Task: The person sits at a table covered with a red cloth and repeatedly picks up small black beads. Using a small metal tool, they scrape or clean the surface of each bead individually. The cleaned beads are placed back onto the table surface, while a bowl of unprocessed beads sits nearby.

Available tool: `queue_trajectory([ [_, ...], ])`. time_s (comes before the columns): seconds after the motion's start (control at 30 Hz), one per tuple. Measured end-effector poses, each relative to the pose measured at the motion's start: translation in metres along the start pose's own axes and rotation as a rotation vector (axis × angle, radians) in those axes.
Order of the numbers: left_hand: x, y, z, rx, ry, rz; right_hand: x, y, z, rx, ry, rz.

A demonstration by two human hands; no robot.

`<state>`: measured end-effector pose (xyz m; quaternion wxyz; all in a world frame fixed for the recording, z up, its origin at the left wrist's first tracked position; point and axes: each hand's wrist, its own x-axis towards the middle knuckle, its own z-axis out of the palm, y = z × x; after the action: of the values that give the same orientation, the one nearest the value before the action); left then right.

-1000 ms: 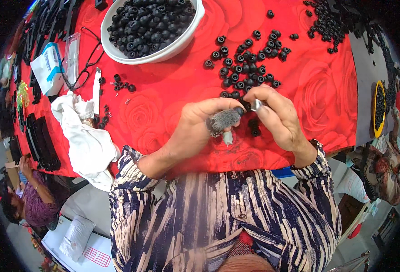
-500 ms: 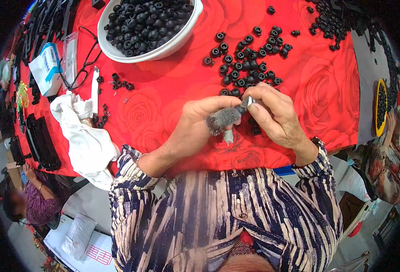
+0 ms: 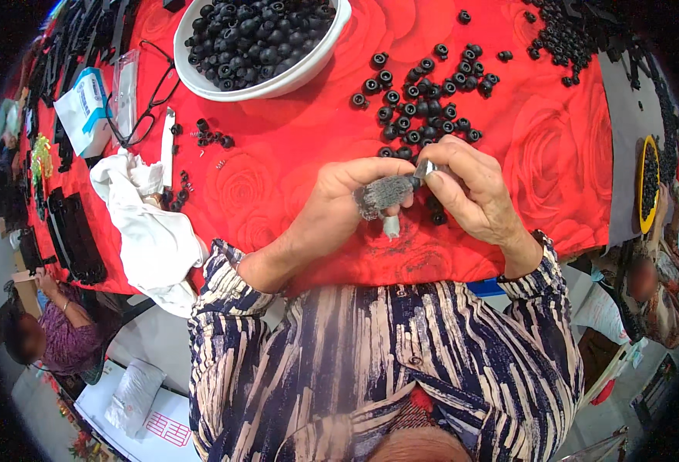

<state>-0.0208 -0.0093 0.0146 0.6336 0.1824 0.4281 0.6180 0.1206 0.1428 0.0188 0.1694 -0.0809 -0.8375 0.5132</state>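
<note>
Close together over the near side of the table, my two hands meet at one small dark piece. My left hand (image 3: 331,196) is closed, its fingers pinching a small black part (image 3: 415,183) that is mostly hidden. A grey, rough, fuzzy-looking mass (image 3: 385,194) covers the fingers there; I cannot tell what it is. One left finger wears a pale wrap (image 3: 391,226). Pinched between thumb and fingers of my right hand (image 3: 474,189) is a small shiny metal blade (image 3: 425,169), held against the black part. Just beyond lie several loose round black plastic parts (image 3: 433,106).
A white bowl (image 3: 339,27) full of black parts stands at the far left. Eyeglasses (image 3: 145,123), a white cloth (image 3: 150,246) and small springs (image 3: 221,164) lie to the left. Grey dust (image 3: 420,269) speckles the red tablecloth (image 3: 262,185). Other people sit at both sides.
The grey mass on my left hand shows longer now, reaching nearer the blade. Both hands keep their grip, and the whole view has shifted slightly.
</note>
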Motion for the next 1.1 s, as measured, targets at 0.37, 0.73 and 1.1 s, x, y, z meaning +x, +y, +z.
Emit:
queue_trajectory([
  [0.37,0.003,-0.008,-0.010,0.009,-0.064,0.033,0.002,-0.002,-0.005,-0.042,-0.080,-0.017],
  [0.73,0.004,-0.004,-0.012,0.058,-0.067,0.017,0.001,0.001,-0.003,-0.058,-0.068,-0.022],
  [1.1,0.008,-0.006,-0.011,-0.271,-0.052,-0.120,0.004,-0.011,-0.005,-0.037,0.055,-0.152],
])
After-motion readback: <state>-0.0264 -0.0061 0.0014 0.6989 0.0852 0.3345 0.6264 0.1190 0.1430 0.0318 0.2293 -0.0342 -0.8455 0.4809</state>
